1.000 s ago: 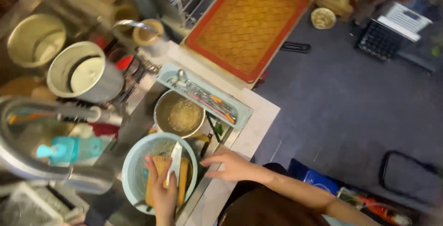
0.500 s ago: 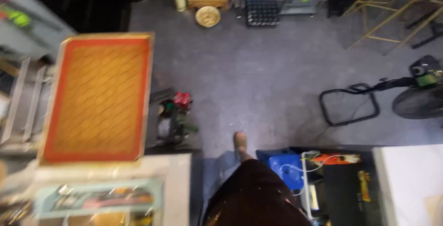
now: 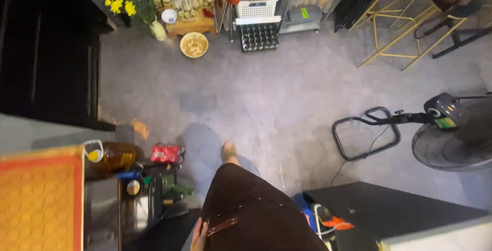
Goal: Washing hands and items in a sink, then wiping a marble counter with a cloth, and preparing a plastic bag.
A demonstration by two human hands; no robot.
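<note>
Fingers (image 3: pixel 197 234) of the left hand (image 3: pixel 199 236) hang loosely open against the brown skirt (image 3: pixel 256 215), gripping nothing; the right hand is out of view. Left of the skirt lies an orange mat (image 3: pixel 38 199), then an oil bottle (image 3: pixel 114 156). Right of the skirt stands a floor fan (image 3: pixel 453 135).

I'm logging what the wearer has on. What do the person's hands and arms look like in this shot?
Only part of one bare hand shows, at the bottom edge beside the dark brown skirt with its brown strap: no glove or sleeve visible. Which hand it is cannot be told; the arms are out of view.
</note>
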